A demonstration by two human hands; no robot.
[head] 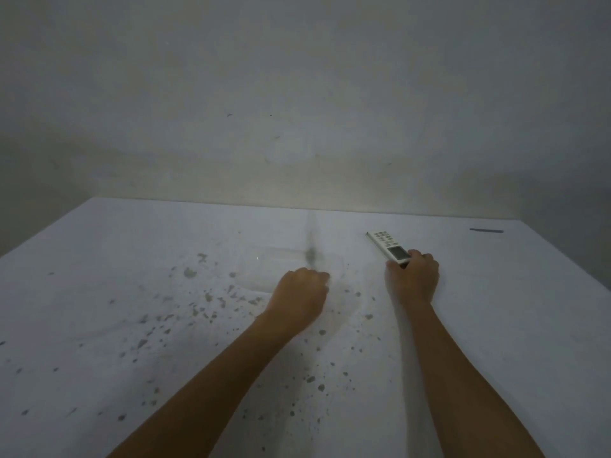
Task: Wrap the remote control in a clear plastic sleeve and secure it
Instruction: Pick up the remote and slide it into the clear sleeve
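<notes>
A white remote control point(387, 246) with a small screen lies angled on the white table point(115, 259), right of centre. My right hand point(413, 279) is closed around its near end. A clear plastic sleeve point(264, 269) shows only as a faint flat outline at the table's middle. My left hand point(299, 299) is curled into a fist over the sleeve's near right corner and seems to pinch it. A blurred dark streak point(310, 249) rises just past the knuckles; I cannot tell what it is.
The tabletop is speckled with several grey stains point(198, 305) across its middle and near part. A thin dark strip point(486, 230) lies at the far right. A bare pale wall point(297, 110) stands right behind the table's far edge.
</notes>
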